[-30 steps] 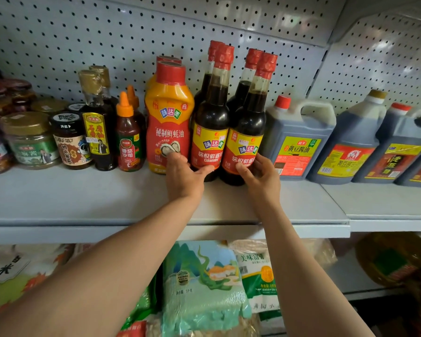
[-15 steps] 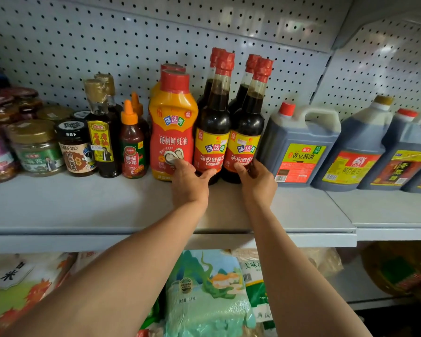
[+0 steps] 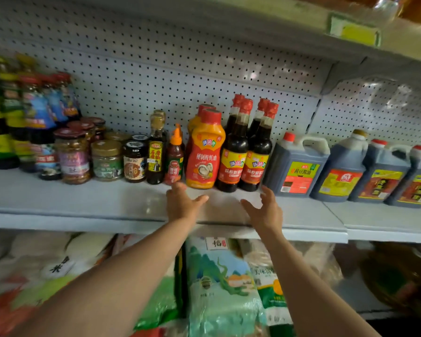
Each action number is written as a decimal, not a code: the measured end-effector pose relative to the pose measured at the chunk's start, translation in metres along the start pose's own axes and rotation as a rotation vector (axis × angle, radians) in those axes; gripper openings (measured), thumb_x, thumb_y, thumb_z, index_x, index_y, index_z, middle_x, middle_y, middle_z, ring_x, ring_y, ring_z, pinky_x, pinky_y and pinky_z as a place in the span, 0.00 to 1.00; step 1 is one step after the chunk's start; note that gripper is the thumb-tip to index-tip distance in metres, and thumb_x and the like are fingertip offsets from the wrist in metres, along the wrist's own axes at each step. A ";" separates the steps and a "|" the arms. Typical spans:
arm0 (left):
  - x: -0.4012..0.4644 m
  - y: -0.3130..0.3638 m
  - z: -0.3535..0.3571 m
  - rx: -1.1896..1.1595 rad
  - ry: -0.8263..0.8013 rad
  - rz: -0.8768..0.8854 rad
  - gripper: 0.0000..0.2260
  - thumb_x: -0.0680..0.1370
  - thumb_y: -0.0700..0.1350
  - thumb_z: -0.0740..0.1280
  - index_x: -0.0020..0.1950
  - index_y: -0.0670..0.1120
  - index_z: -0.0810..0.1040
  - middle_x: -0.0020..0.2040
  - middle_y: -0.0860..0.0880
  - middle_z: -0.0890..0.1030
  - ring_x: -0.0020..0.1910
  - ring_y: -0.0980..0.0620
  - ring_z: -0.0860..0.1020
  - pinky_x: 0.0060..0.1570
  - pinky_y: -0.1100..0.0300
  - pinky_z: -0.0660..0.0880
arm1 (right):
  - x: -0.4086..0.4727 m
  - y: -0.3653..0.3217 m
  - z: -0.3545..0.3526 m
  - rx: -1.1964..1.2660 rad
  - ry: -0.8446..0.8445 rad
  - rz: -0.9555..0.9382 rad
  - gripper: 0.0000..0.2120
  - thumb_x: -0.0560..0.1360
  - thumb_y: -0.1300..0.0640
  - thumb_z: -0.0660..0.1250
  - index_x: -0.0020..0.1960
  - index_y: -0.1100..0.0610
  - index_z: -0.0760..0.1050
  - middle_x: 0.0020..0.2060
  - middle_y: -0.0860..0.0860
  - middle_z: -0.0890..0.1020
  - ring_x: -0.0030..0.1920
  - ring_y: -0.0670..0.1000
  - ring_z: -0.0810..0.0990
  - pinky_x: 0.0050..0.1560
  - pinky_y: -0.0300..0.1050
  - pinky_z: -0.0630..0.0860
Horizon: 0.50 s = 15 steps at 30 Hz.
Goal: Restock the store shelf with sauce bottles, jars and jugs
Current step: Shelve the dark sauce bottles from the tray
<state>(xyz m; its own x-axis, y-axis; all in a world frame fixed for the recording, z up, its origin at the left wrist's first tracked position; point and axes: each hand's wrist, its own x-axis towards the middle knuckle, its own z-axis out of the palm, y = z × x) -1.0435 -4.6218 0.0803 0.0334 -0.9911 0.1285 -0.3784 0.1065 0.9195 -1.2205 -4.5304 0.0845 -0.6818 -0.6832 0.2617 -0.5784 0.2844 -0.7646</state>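
Hands hover in front of stocked sauce row

Shelf [image 3: 83, 203] of pale metal carries everything, with a pegboard wall [image 3: 156, 76] at the far side. Dark jugs [image 3: 299, 166] with red caps stand at the right. Orange squeeze bottle [image 3: 204, 154] stands mid-row, touching the two dark soy sauce bottles [image 3: 243, 156] just to its right. A small red chili bottle [image 3: 175, 156] sits left of it, then jars [image 3: 107, 159] further left. Rice bags [image 3: 219, 288] lie on the lower level. Left hand [image 3: 181, 203] and right hand [image 3: 265, 210] hang just near of the bottles, fingers spread and relaxed, holding nothing, apart from the bottles.
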 end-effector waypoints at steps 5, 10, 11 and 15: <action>-0.034 -0.025 -0.070 0.075 -0.021 0.136 0.34 0.67 0.49 0.80 0.69 0.48 0.69 0.63 0.43 0.72 0.61 0.43 0.74 0.60 0.50 0.73 | -0.058 -0.038 0.004 -0.188 -0.085 -0.146 0.36 0.70 0.48 0.78 0.74 0.51 0.67 0.66 0.55 0.78 0.66 0.61 0.73 0.61 0.51 0.72; -0.059 -0.075 -0.148 0.304 -0.047 0.255 0.34 0.70 0.50 0.78 0.71 0.54 0.66 0.67 0.44 0.68 0.66 0.42 0.66 0.62 0.51 0.68 | -0.125 -0.072 0.026 -0.373 -0.212 -0.238 0.37 0.71 0.48 0.77 0.76 0.50 0.65 0.70 0.54 0.74 0.71 0.59 0.67 0.66 0.52 0.70; -0.064 -0.089 -0.163 0.334 -0.054 0.255 0.34 0.70 0.51 0.78 0.71 0.55 0.66 0.68 0.44 0.67 0.66 0.42 0.66 0.63 0.50 0.68 | -0.138 -0.077 0.033 -0.394 -0.242 -0.256 0.37 0.71 0.48 0.76 0.76 0.49 0.65 0.71 0.53 0.73 0.71 0.59 0.66 0.66 0.53 0.69; -0.085 -0.135 -0.215 0.434 -0.057 0.216 0.32 0.71 0.48 0.76 0.72 0.55 0.67 0.70 0.45 0.63 0.69 0.40 0.62 0.60 0.45 0.71 | -0.185 -0.091 0.062 -0.457 -0.372 -0.272 0.38 0.71 0.48 0.76 0.77 0.48 0.63 0.72 0.53 0.71 0.72 0.59 0.65 0.68 0.53 0.69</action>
<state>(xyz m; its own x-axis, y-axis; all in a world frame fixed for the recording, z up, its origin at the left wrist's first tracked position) -0.7965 -4.5349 0.0246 -0.1342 -0.9542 0.2673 -0.7220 0.2789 0.6332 -1.0140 -4.4720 0.0691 -0.3309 -0.9351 0.1268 -0.8969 0.2698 -0.3504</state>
